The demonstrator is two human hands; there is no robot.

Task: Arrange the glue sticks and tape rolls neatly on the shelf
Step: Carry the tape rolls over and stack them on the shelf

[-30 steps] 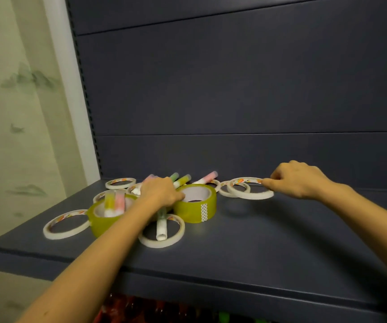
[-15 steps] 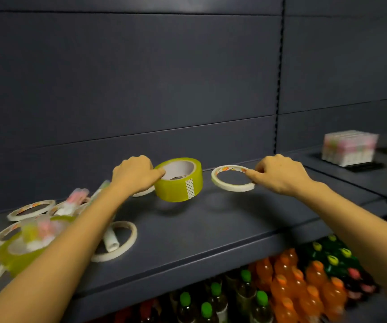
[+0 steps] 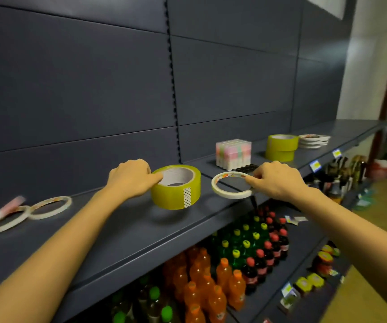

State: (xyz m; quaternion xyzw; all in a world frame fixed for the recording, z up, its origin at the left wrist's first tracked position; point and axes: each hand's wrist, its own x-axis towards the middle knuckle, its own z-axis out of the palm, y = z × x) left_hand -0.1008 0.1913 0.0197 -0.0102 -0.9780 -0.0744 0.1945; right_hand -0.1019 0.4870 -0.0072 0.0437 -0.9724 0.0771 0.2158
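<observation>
Gripping yellow tape roll (image 3: 171,198) with left hand (image 3: 129,178), most fingertips hidden. Pinching thin tape ring (image 3: 231,196) with right hand (image 3: 278,180).

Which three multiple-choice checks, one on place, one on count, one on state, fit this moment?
1. The glue stick block stands: A) just left of the stacked yellow rolls; B) far left; C) on the floor.
2. Rolls in that stack: A) one; B) two; C) four.
3. The yellow tape roll in the left hand is: A) held above the shelf; B) lying flat on it; C) upended.
Answers: A, they stand side by side; B, one sits on another; A, its shadow falls on the shelf beneath.
</observation>
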